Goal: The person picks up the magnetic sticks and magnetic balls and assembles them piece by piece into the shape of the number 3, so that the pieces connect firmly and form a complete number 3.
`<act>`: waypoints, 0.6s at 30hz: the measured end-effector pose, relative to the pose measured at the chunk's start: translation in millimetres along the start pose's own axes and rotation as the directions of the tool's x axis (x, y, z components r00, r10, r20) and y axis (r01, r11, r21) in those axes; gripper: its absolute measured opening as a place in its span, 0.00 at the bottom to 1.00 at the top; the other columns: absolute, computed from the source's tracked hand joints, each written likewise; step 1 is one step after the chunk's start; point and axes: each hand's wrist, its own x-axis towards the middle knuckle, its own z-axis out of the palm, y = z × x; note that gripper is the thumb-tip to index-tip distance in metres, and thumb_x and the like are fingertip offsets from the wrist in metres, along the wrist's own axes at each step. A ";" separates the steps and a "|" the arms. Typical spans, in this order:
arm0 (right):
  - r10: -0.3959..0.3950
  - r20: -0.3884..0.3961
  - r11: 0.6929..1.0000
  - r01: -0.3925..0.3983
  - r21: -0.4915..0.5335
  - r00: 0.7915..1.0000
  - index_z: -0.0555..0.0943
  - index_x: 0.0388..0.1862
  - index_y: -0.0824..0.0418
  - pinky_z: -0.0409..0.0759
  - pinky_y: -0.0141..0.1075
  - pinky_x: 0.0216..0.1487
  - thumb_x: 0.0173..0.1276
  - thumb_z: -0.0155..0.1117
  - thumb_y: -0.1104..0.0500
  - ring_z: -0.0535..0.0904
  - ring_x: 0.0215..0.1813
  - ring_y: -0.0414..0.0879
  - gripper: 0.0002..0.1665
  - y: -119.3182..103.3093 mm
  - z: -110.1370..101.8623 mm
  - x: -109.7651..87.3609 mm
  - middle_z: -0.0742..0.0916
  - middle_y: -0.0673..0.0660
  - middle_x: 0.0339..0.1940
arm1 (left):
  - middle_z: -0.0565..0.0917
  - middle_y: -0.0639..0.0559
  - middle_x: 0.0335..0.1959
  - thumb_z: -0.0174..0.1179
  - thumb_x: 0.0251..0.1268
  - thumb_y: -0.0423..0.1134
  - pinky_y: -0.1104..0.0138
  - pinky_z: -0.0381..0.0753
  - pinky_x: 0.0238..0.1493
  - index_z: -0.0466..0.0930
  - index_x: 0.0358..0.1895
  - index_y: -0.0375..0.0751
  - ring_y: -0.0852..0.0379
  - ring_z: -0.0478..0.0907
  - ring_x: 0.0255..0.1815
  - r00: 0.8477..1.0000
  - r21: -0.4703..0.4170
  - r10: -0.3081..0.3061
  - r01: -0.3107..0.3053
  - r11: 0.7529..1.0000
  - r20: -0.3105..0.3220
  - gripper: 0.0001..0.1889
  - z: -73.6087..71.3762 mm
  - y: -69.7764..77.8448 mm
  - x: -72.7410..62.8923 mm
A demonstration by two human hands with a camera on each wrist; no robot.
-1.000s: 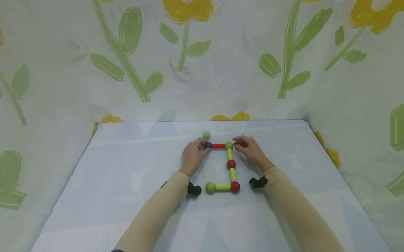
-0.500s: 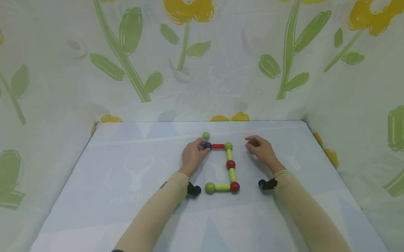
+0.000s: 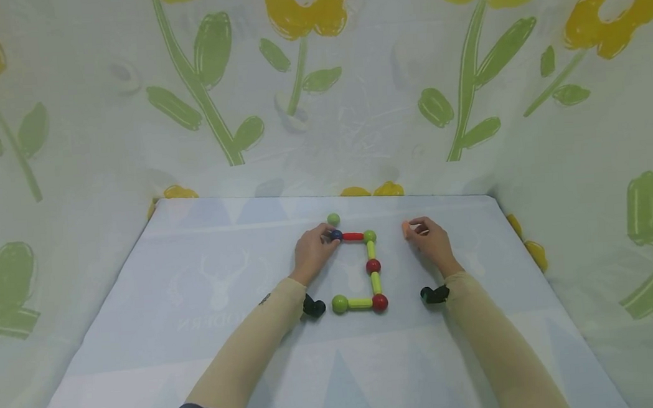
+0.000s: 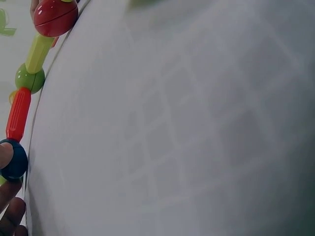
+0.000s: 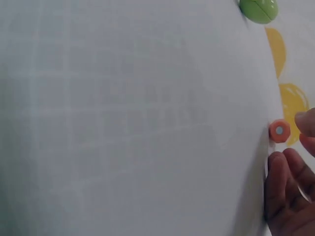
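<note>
In the head view my left hand (image 3: 314, 250) pinches a dark blue ball (image 3: 336, 235), joined to a red stick (image 3: 353, 236). In the left wrist view the thumb lies on that blue ball (image 4: 15, 161). The chain continues through a green ball (image 3: 369, 235), a yellow-green stick (image 3: 371, 250), a red ball (image 3: 373, 266), another such stick, a second red ball (image 3: 380, 302), a stick and a green ball (image 3: 340, 303). My right hand (image 3: 431, 240) is beside an orange stick (image 3: 406, 229); the right wrist view shows a gap between its fingers and the stick's end (image 5: 279, 131).
A loose green ball (image 3: 333, 219) lies just beyond the blue ball. The pale table (image 3: 158, 289) has a back edge close behind it, with a flower-patterned curtain (image 3: 356, 133) around. Black wrist devices (image 3: 435, 294) sit under both forearms.
My right hand has moved away from the far green ball, rightward to the orange stick. The left hand has stayed on the blue ball, and the chain lies as before.
</note>
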 end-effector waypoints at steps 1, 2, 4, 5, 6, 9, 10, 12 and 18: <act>0.006 0.001 1.000 -0.006 -0.009 1.000 0.75 0.65 0.59 0.78 0.46 0.51 0.76 0.62 0.48 0.77 0.56 0.57 0.25 -1.3 0.4 0.6 0.81 0.63 0.55 | 0.87 0.55 0.46 0.71 0.65 0.45 0.61 0.76 0.43 0.83 0.55 0.51 0.55 0.78 0.41 1.000 0.001 -0.002 0.002 1.000 0.002 0.16 0.1 0.0 0.0; 0.017 0.003 1.000 -0.017 -0.015 1.000 0.75 0.65 0.59 0.79 0.46 0.51 0.76 0.61 0.47 0.77 0.55 0.57 0.26 -3.1 0.8 0.9 0.81 0.63 0.55 | 0.87 0.55 0.46 0.71 0.65 0.45 0.61 0.76 0.43 0.83 0.55 0.51 0.55 0.78 0.41 1.000 -0.001 -0.006 0.006 1.000 0.004 0.16 0.4 0.0 0.0; 0.034 0.006 0.999 -0.034 -0.025 0.999 0.75 0.65 0.59 0.79 0.47 0.52 0.76 0.60 0.45 0.77 0.54 0.58 0.27 -6.4 1.6 1.0 0.81 0.64 0.55 | 0.87 0.55 0.46 0.71 0.65 0.45 0.61 0.76 0.43 0.83 0.55 0.51 0.55 0.78 0.41 1.000 -0.003 -0.012 0.012 1.000 0.009 0.16 0.6 0.2 -0.2; 0.041 0.005 0.999 -0.040 -0.031 0.999 0.75 0.65 0.59 0.79 0.47 0.53 0.76 0.60 0.44 0.77 0.54 0.58 0.27 -7.8 2.2 0.9 0.81 0.64 0.55 | 0.87 0.55 0.46 0.71 0.65 0.45 0.61 0.76 0.43 0.83 0.55 0.51 0.55 0.78 0.41 1.000 -0.004 -0.014 0.014 1.000 0.010 0.16 0.8 0.2 -0.3; 0.044 0.005 0.998 -0.044 -0.038 0.999 0.75 0.65 0.59 0.79 0.47 0.53 0.76 0.59 0.44 0.77 0.53 0.58 0.27 -8.7 2.7 0.9 0.81 0.64 0.55 | 0.87 0.55 0.46 0.71 0.65 0.45 0.61 0.76 0.44 0.83 0.55 0.51 0.55 0.78 0.41 1.000 -0.004 -0.016 0.016 1.000 0.013 0.16 0.9 0.5 -0.6; 0.039 -0.003 0.997 -0.039 -0.062 0.999 0.76 0.63 0.58 0.77 0.50 0.56 0.77 0.58 0.45 0.77 0.54 0.58 0.25 -7.8 5.4 3.2 0.82 0.64 0.54 | 0.87 0.55 0.47 0.71 0.65 0.45 0.61 0.76 0.44 0.83 0.55 0.51 0.55 0.78 0.41 1.000 -0.006 -0.016 0.016 1.000 0.014 0.17 0.7 1.1 -1.0; 0.034 -0.006 0.997 -0.034 -0.072 0.999 0.77 0.63 0.58 0.76 0.50 0.57 0.77 0.57 0.46 0.77 0.55 0.58 0.24 -7.2 6.3 4.0 0.82 0.63 0.54 | 0.87 0.55 0.47 0.71 0.65 0.45 0.61 0.76 0.44 0.83 0.55 0.51 0.55 0.78 0.41 1.000 -0.006 -0.013 0.013 1.000 0.013 0.17 0.7 1.1 -0.9; 0.024 -0.010 0.996 -0.025 -0.089 1.000 0.77 0.63 0.58 0.74 0.52 0.59 0.77 0.56 0.47 0.76 0.56 0.58 0.23 -6.6 7.4 5.5 0.82 0.63 0.53 | 0.87 0.55 0.47 0.71 0.65 0.45 0.61 0.75 0.43 0.83 0.55 0.51 0.55 0.78 0.40 1.000 -0.006 -0.008 0.009 1.000 0.012 0.16 0.6 1.1 -0.7; 0.016 -0.013 0.994 -0.017 -0.109 1.000 0.79 0.60 0.58 0.74 0.53 0.60 0.77 0.58 0.44 0.77 0.58 0.59 0.24 -9.6 7.1 5.2 0.82 0.63 0.54 | 0.87 0.55 0.46 0.71 0.65 0.45 0.62 0.75 0.43 0.83 0.55 0.51 0.55 0.77 0.40 1.000 -0.003 -0.013 0.013 1.000 0.008 0.16 0.0 0.6 0.4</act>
